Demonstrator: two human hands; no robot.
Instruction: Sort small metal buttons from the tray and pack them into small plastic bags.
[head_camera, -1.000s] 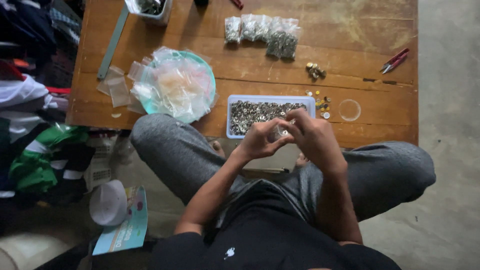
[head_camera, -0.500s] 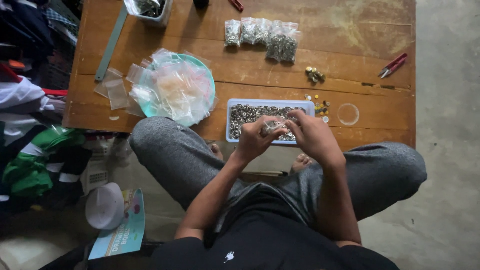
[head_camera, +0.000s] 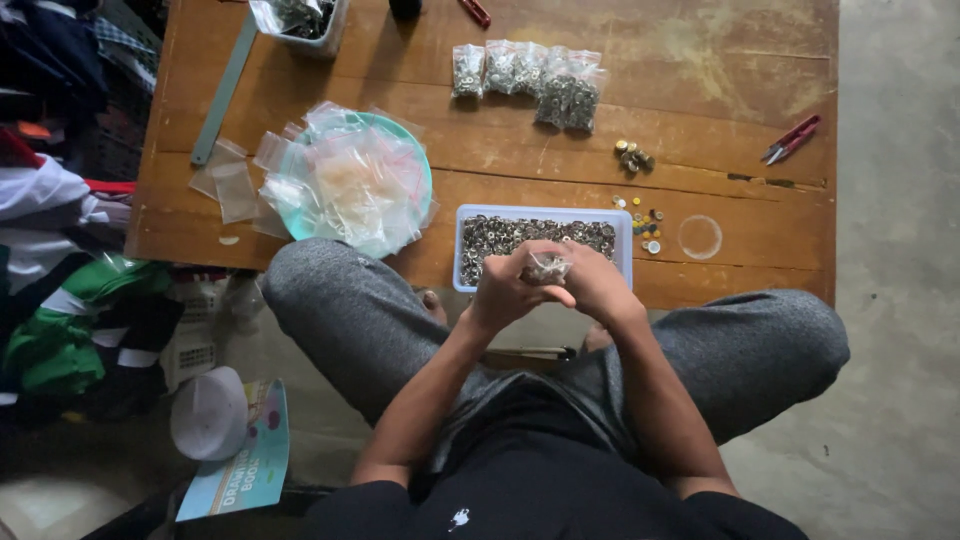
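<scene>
My left hand (head_camera: 505, 290) and my right hand (head_camera: 598, 285) meet over the near edge of a low wooden table (head_camera: 700, 70). Between their fingers they pinch a small clear plastic bag (head_camera: 548, 267) with small metal pieces in it. Just beyond the hands stands a rectangular white tray (head_camera: 625, 240) full of small silvery metal rings. My knees are bent under the table's front edge.
A teal plate (head_camera: 425, 180) piled with empty clear bags lies left of the tray. Several filled bags (head_camera: 530, 72) sit at the back. Loose metal buttons (head_camera: 634, 155), a clear round lid (head_camera: 700, 237) and red snips (head_camera: 792, 138) lie right. Clothes and a white cap (head_camera: 208, 412) cover the floor left.
Both hands have drawn slightly closer together and nearer the tray's front edge, still working the small bag. Otherwise only the camera view has shifted a little.
</scene>
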